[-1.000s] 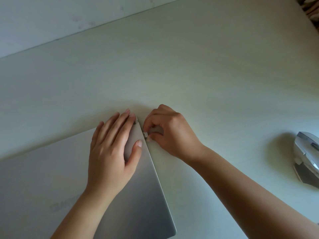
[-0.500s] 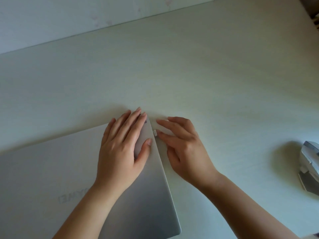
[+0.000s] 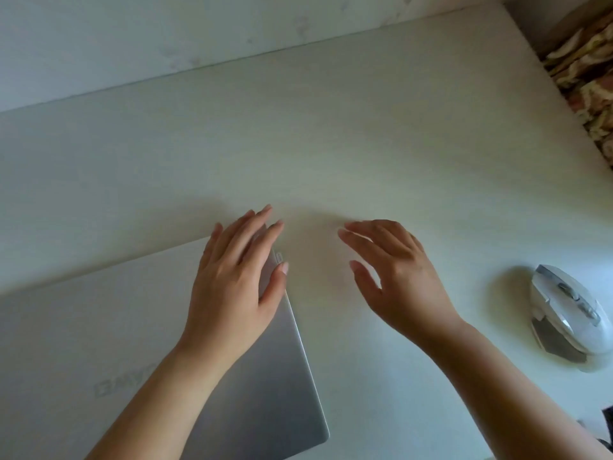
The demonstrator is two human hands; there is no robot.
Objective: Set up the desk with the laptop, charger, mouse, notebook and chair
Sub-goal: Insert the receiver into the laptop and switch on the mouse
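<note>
A closed silver laptop point(image 3: 99, 327) lies on the pale desk point(image 3: 331, 127) at the lower left, lid up, with a faint logo. A small white plug point(image 3: 279, 257) sticks out of its right edge near the far corner. My left hand point(image 3: 235, 280) rests flat on that far right corner of the lid, fingers spread. My right hand point(image 3: 394, 273) hovers to the right of the laptop, fingers apart and holding nothing, a short gap from the plug. A white mouse point(image 3: 564, 313) sits on the desk at the right.
A white wall point(image 3: 166, 28) runs along the desk's far edge. Patterned brown and cream fabric point(image 3: 587, 71) shows beyond the desk's right edge. A dark object point(image 3: 607, 423) peeks in at the lower right.
My right hand let go of the small plug at the laptop's edge, opened, and pulled away to the right. My left hand stayed on the lid. The view shifted, showing more of the mouse.
</note>
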